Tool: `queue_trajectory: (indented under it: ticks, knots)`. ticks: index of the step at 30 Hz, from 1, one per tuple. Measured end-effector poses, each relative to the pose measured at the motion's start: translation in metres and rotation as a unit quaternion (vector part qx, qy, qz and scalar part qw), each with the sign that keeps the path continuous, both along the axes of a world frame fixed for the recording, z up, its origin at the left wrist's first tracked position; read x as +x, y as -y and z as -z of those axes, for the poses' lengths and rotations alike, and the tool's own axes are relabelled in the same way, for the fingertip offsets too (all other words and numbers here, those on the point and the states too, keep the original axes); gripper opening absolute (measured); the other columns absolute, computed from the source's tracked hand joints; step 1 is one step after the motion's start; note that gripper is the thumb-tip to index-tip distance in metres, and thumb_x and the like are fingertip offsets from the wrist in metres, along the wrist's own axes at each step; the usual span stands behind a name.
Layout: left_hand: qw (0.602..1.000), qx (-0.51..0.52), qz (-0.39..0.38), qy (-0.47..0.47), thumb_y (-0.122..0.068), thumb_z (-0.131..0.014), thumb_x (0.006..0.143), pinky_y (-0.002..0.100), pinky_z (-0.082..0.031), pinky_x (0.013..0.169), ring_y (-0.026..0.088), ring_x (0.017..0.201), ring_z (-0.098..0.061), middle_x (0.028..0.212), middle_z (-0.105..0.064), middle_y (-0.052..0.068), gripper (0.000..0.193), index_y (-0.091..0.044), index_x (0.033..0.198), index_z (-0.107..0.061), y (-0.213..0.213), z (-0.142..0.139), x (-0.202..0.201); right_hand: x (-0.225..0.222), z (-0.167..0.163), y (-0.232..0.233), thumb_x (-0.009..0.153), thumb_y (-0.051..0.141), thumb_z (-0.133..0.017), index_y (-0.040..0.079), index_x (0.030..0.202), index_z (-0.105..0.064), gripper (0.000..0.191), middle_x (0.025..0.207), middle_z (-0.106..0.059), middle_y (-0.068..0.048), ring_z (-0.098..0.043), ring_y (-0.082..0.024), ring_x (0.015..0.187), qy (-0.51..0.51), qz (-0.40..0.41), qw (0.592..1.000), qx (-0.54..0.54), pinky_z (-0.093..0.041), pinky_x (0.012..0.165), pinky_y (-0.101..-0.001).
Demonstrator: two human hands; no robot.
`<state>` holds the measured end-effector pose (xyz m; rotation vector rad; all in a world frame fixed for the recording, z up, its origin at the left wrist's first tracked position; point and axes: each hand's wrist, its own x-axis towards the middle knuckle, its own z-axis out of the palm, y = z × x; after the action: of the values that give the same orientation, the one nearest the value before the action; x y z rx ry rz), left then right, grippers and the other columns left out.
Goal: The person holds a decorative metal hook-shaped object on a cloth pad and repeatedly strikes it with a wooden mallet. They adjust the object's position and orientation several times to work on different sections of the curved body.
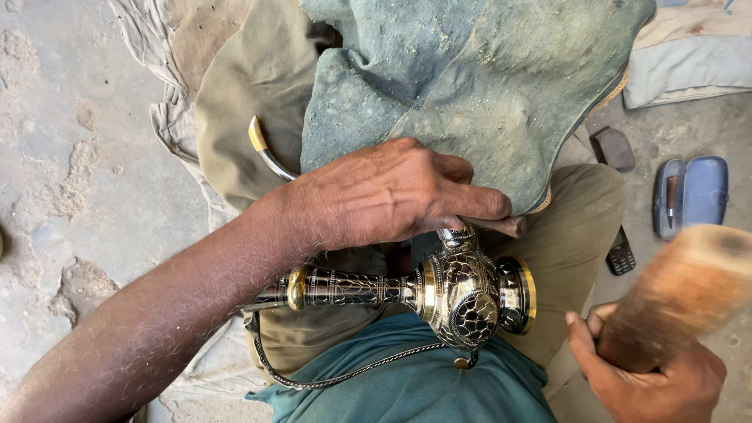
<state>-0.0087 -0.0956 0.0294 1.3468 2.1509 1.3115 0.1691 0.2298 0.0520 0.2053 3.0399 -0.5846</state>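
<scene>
At frame centre, an ornate black-and-brass vessel (439, 294) is laid across the lap. A thin metal punch (489, 225) is pinched by the left hand (392, 196); a blurred wooden mallet (677, 294) (lower right) is clasped by the right hand (650, 376).

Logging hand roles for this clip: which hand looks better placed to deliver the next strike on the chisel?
Probably the right hand: it grips the raised wooden mallet, blurred and clear of the work. The left hand is occupied holding the chisel against the engraved metal vessel.
</scene>
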Motion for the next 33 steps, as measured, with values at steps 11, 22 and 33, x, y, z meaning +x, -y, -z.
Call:
queue_trajectory:
  ticks: [11,22,33]
  knots:
    - [0.999,-0.004,0.003,-0.033,-0.011,-0.065,0.088,0.042,-0.062,0.069,0.03,0.078,-0.074,0.099,-0.069,0.008,0.048,-0.025,0.135,-0.062,0.002,0.002,0.0,-0.026,-0.021,-0.009,0.069,0.004,-0.087,0.004,0.105,-0.077,0.037,0.079,-0.075,-0.016,-0.075,-0.024,0.068,-0.053,-0.353,0.925,0.128,-0.057,0.064,-0.036]
    - [0.994,0.088,-0.04,-0.046,-0.023,-0.065,0.104,0.039,-0.068,0.086,0.021,0.094,-0.077,0.118,-0.075,0.006,0.036,-0.016,0.138,-0.058,0.009,0.018,0.0,0.016,0.011,-0.018,0.084,0.005,-0.085,0.002,0.09,-0.07,0.017,0.066,-0.068,-0.007,-0.068,-0.015,0.059,0.075,0.071,0.988,-0.117,-0.056,0.055,-0.0275]
    - [0.997,-0.014,-0.048,-0.052,-0.026,-0.067,0.091,0.043,-0.063,0.076,0.029,0.085,-0.077,0.107,-0.074,0.007,0.046,-0.021,0.137,-0.059,0.009,0.011,0.005,-0.013,-0.009,0.004,0.071,0.009,-0.088,-0.002,0.105,-0.068,0.041,0.085,-0.073,-0.009,-0.072,-0.014,0.076,-0.012,-0.001,0.997,-0.07,-0.059,0.071,-0.0312]
